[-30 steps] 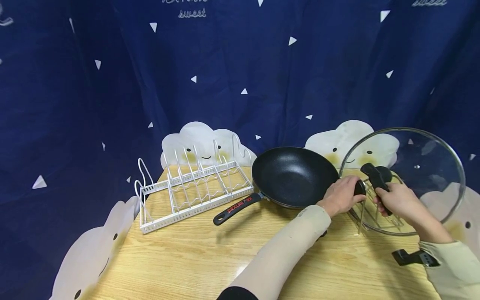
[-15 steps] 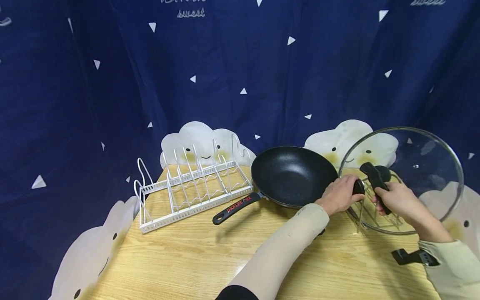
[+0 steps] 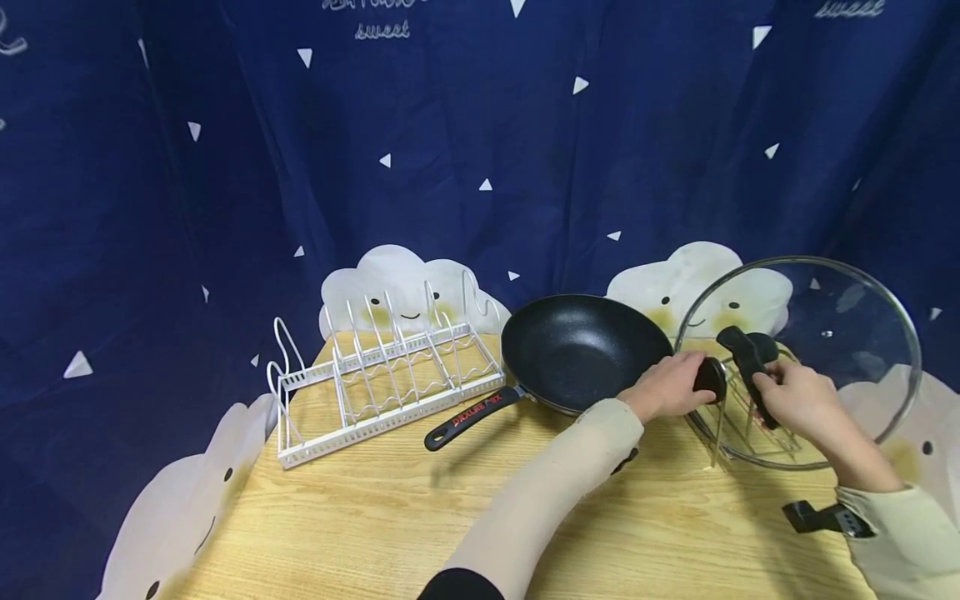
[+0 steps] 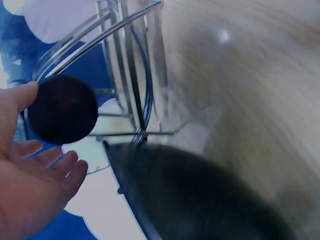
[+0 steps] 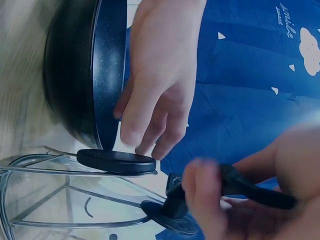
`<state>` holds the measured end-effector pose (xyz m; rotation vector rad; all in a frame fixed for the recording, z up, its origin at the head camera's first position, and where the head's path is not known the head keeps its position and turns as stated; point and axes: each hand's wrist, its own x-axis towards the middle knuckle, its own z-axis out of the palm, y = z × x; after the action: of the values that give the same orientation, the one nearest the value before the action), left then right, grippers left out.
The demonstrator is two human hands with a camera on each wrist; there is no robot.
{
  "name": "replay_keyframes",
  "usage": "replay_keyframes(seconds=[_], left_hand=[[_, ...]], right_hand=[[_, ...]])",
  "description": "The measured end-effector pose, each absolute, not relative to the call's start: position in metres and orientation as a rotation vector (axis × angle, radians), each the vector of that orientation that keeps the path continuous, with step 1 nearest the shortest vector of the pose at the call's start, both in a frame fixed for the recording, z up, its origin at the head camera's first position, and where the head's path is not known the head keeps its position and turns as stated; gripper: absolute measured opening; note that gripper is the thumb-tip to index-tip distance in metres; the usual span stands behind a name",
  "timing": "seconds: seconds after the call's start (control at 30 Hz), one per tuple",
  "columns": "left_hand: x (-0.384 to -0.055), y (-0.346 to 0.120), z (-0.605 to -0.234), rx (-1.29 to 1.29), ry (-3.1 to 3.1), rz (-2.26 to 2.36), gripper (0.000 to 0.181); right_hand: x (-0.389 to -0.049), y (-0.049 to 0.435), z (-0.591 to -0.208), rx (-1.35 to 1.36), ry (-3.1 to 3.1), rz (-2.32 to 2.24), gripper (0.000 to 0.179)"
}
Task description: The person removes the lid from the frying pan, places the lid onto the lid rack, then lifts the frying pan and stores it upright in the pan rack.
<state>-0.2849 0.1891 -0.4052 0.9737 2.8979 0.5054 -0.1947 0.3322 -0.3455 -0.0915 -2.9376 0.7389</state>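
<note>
A large glass lid [image 3: 862,333] with a metal rim stands upright at the right in the head view. My right hand [image 3: 802,404] grips its black handle [image 3: 750,367]. Left of that handle, a round black knob [image 3: 708,381] stands at a gold wire rack [image 3: 717,437]. My left hand [image 3: 667,385] is beside this knob, its fingers extended. In the left wrist view the thumb lies at the knob's edge [image 4: 62,109]; the right wrist view shows the fingertips just off its face [image 5: 117,161].
A black wok [image 3: 585,354] sits left of my left hand, its long handle [image 3: 476,417] pointing toward the front left. Farther left stands a white wire rack [image 3: 390,392] with upright dividers. All are on a wooden table [image 3: 360,525] before a blue curtain [image 3: 450,108].
My left hand has drawn back slightly to the left from the round knob, and its fingers have loosened. My right hand still grips the lid's handle, nearly in place.
</note>
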Motion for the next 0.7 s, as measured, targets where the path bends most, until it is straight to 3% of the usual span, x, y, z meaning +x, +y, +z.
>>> replay_keyframes(seconds=[0.4,0.7], left_hand=[[-0.278,0.126,-0.368,1.018,2.849,0.238,0.061],[-0.262,0.064,-0.355,1.067,2.798,0.044,0.058]], right_hand=[[-0.192,0.319,-0.338,-0.010,-2.741,0.596,0.045],[-0.185,0.298,-0.342,0.136,-2.545,0.561,0.027]])
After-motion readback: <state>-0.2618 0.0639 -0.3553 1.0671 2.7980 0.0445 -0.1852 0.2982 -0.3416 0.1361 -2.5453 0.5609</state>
